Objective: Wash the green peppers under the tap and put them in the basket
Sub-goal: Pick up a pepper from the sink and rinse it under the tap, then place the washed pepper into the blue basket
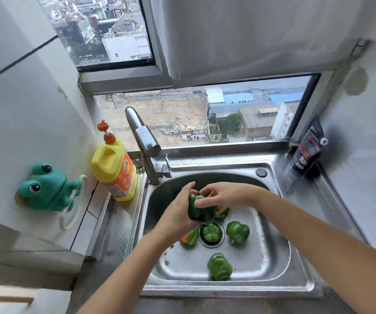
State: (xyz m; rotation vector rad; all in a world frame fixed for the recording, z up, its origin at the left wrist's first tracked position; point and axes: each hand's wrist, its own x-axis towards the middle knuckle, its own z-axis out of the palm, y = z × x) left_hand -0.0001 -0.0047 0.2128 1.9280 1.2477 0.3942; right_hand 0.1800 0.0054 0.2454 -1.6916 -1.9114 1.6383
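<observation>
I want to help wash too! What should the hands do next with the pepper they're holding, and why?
Probably move the held pepper toward the tap spout and get water running. The left hand and right hand both grip it, yet it sits away from the spout and no stream shows.

the left hand (178,213) is covering part of an orange-streaked pepper (191,238), the held pepper (201,213) is hiding most of another pepper (223,213), and the black pouch (307,148) is showing print too small to read.

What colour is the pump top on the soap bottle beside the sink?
Orange, on the yellow soap bottle; the head view shows it clearly.
</observation>
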